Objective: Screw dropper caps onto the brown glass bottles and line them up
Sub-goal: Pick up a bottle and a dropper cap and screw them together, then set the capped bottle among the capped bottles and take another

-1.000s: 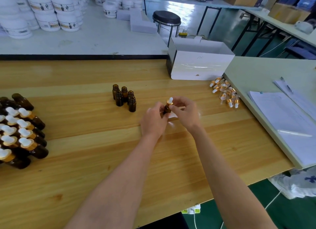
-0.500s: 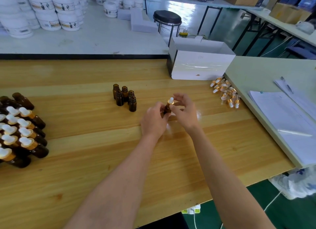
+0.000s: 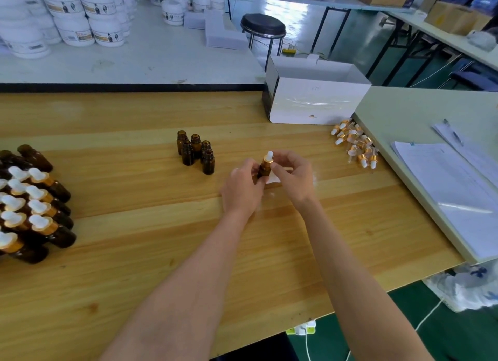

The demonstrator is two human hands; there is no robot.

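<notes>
My left hand [image 3: 242,187] grips a small brown glass bottle [image 3: 264,169] upright over the middle of the wooden table [image 3: 134,253]. My right hand [image 3: 292,174] pinches the gold collar of the white-bulbed dropper cap [image 3: 268,157] sitting on that bottle. Several uncapped brown bottles [image 3: 195,151] stand in a cluster to the left of my hands. A pile of loose dropper caps [image 3: 355,145] lies at the right, by the table's edge. Several capped bottles [image 3: 32,207] stand in rows at the far left.
A white open box [image 3: 318,102] stands behind the cap pile. A pale green table [image 3: 404,112] with papers [image 3: 452,193] and a pen [image 3: 454,135] adjoins on the right. White jars [image 3: 80,23] crowd the back table, with a black stool [image 3: 262,26] beyond.
My right fingers have shifted around the cap while the left hand keeps the bottle in the same spot. Nothing else on the table has moved.
</notes>
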